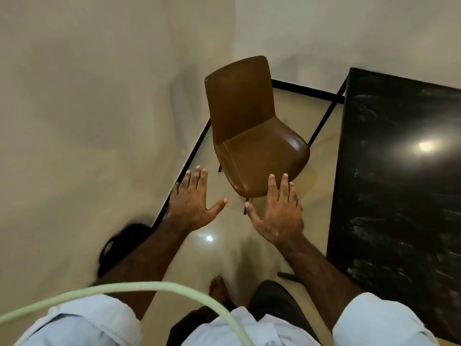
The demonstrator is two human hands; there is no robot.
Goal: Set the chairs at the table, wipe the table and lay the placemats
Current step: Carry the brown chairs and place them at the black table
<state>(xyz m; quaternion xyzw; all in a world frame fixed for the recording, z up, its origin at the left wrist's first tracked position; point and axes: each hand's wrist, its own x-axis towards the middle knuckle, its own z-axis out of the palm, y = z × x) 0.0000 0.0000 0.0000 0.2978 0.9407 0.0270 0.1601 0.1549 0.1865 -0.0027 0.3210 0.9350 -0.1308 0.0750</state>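
Head view: chair at 12 o'clock, beside desk at 3; left hand and right hand splayed, holding nothing, near seat front. Risk: one-sided grab tipping chair into desk.

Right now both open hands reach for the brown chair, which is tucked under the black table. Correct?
Not quite. The head view shows the brown chair standing apart from the black table, to its left near the wall corner, not tucked under it. The left hand and right hand are indeed open, reaching toward it.
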